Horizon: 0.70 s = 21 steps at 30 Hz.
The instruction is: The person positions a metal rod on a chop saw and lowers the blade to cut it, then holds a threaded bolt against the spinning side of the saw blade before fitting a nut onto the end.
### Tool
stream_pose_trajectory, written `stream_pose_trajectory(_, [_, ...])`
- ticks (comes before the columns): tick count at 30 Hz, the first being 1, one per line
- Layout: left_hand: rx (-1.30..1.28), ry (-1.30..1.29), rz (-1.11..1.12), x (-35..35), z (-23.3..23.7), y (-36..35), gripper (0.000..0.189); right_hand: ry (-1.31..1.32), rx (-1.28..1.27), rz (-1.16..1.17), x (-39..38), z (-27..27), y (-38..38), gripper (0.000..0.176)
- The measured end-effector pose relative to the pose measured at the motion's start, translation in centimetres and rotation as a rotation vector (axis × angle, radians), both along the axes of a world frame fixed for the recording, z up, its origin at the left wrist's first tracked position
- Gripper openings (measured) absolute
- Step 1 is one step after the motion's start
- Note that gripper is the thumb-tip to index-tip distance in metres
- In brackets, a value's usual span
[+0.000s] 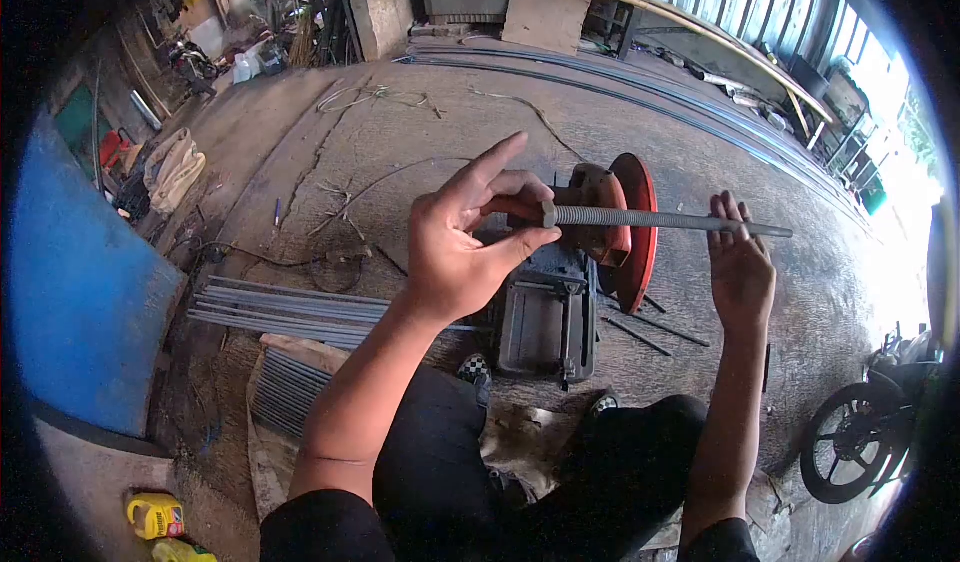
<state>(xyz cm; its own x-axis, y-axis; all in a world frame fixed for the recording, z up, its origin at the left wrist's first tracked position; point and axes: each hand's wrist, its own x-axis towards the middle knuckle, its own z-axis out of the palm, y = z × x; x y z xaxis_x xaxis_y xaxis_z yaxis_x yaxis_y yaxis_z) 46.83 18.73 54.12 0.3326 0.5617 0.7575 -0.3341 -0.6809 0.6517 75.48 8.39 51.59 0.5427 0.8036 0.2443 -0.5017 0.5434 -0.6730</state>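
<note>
A long steel bolt (pixel 665 221), threaded toward its left end, is held level in front of me. My left hand (pixel 455 237) pinches the nut-like end (pixel 549 213) between thumb and fingers, with the index finger raised. My right hand (pixel 742 262) touches the plain right part of the bolt with its fingertips; the exact grip is partly hidden. Beneath the bolt stands a cut-off saw (pixel 520 327) with a black base and a red round guard (pixel 635 262). The bolt hides part of the saw.
Steel rods (pixel 285 307) lie in a bundle on the left, above a stack of threaded rods (pixel 290 392). Short dark rods (pixel 645 337) lie right of the saw. A blue panel (pixel 80 282) stands at left, a motorcycle wheel (pixel 850 442) at right. Cables cross the floor.
</note>
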Motion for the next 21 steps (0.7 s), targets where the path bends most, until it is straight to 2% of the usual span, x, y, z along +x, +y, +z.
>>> stream_pose_trajectory(3, [0.026,0.002,0.005,0.1,0.0,-0.2,0.068,-0.023,-0.224,-0.200,0.7,-0.3,0.8,0.047])
stream_pose_trajectory(4, [0.056,0.002,0.007,0.2,-0.1,-0.2,0.068,-0.027,-0.226,-0.198,0.6,-0.5,0.8,0.047])
stream_pose_trajectory(6, [0.059,-0.019,-0.004,0.4,-0.2,-0.2,0.068,0.046,0.063,0.110,0.3,-1.0,0.6,0.051])
stream_pose_trajectory(10, [0.080,-0.036,0.004,0.1,-0.3,0.0,0.068,-0.157,-0.022,-0.062,1.3,-1.6,0.8,0.057])
stream_pose_trajectory(12, [0.085,-0.034,0.006,0.0,-0.2,-0.1,0.068,0.034,-0.210,-0.223,0.2,-0.4,1.0,0.045])
stream_pose_trajectory(13, [0.093,-0.026,0.004,0.1,-0.2,-0.2,0.067,0.032,-0.211,-0.224,-0.8,0.3,0.9,0.045])
stream_pose_trajectory(15, [0.083,-0.041,-0.002,0.0,-0.2,0.0,0.067,0.037,-0.071,-0.168,-2.6,1.4,0.7,0.023])
stream_pose_trajectory(16, [0.074,-0.054,-0.006,-0.1,-0.3,0.0,0.067,0.037,-0.071,-0.170,-1.9,0.8,0.6,0.023])
stream_pose_trajectory(18, [0.076,-0.038,-0.001,-0.2,-0.3,-0.1,0.067,-0.127,-0.031,-0.041,0.2,-0.8,0.3,0.012])
stream_pose_trajectory(20, [0.074,-0.018,0.002,-0.2,-0.3,-0.1,0.067,-0.123,-0.039,-0.078,-1.3,-0.1,0.6,0.012])
stream_pose_trajectory(21, [0.062,-0.036,-0.005,-0.1,-0.4,-0.1,0.066,-0.037,-0.056,-0.127,-2.8,1.2,0.7,0.016])
